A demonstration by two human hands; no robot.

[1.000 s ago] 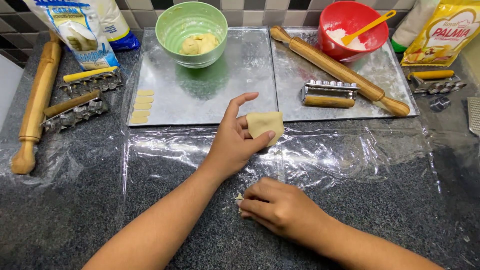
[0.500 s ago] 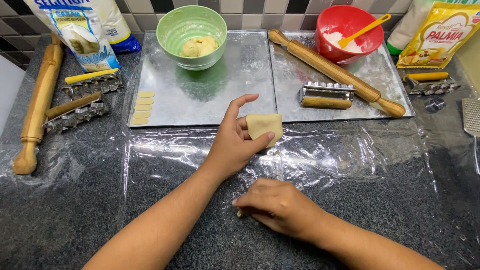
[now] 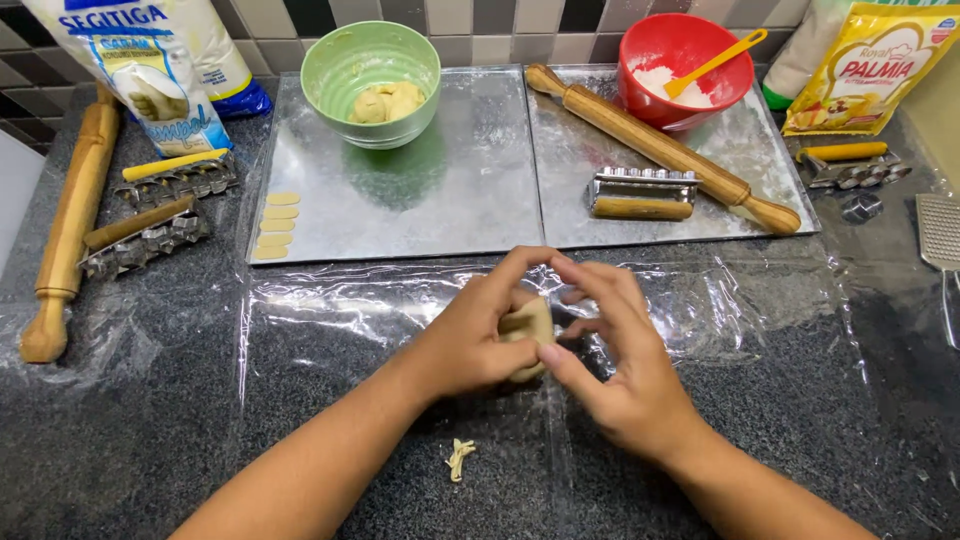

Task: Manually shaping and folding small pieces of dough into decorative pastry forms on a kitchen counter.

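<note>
Both hands are closed in around a small piece of pale yellow dough (image 3: 530, 328), held just above the clear plastic sheet (image 3: 760, 330) spread over the dark speckled worktop (image 3: 120, 440). The left hand (image 3: 478, 338) cups it from the side with fingers curled over the top, while the right hand (image 3: 620, 360) presses against it with thumb and fingertips, so only a smooth, folded-looking patch of dough shows between them. Below the hands, a thin scrap of dough (image 3: 460, 460) lies alone on the plastic. Behind them sit two metal baking trays (image 3: 470, 190): the left one carries a green bowl (image 3: 370, 80) with more dough balls and a short row of small oval dough pieces (image 3: 277, 225) along its edge, the right one a wooden rolling pin (image 3: 660, 145), a ridged metal cutter (image 3: 640, 193) and a red bowl (image 3: 685, 65) of white flour with a yellow spatula.
</note>
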